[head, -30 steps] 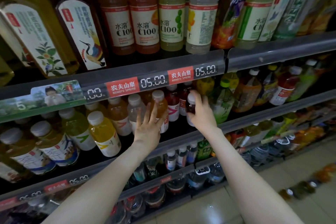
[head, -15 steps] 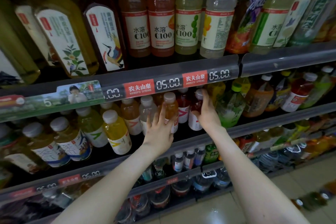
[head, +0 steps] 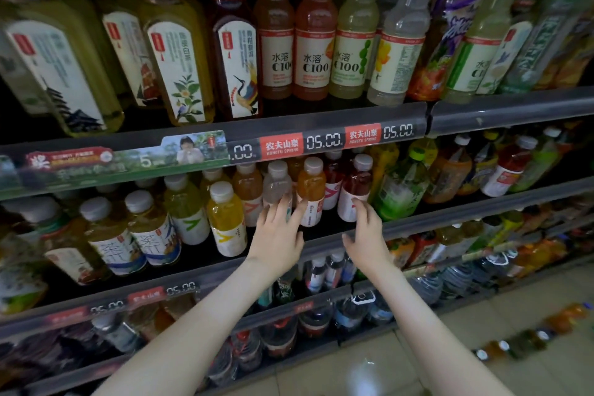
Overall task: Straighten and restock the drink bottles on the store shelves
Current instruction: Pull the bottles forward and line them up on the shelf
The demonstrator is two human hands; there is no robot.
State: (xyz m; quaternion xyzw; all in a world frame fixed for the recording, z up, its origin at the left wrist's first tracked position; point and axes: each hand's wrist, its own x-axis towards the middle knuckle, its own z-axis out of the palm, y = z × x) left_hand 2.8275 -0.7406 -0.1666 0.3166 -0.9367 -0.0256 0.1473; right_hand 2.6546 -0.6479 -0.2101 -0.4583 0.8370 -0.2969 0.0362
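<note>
On the middle shelf (head: 450, 219) stand small white-capped bottles: a yellow one (head: 226, 219), a pale clear one (head: 277, 185), an orange one (head: 311, 190) and a dark red one (head: 355, 188). My left hand (head: 278, 235) reaches in with straight, spread fingers whose tips touch the lower parts of the clear and orange bottles. Just below and in front of the dark red bottle is my right hand (head: 366, 231), fingers relaxed and holding nothing; its fingertip is at the bottle's label.
The upper shelf carries tall tea bottles (head: 180, 64) and C100 drinks (head: 313, 42) behind a price rail (head: 324, 140). Green and orange bottles (head: 401, 183) fill the shelf to the right. Lower shelves hold more bottles. Several bottles (head: 527, 336) stand on the tiled floor at right.
My right hand has let go of the dark red bottle and drawn back down, leaving it upright on the shelf. My left hand stays against the clear and orange bottles. The view has shifted.
</note>
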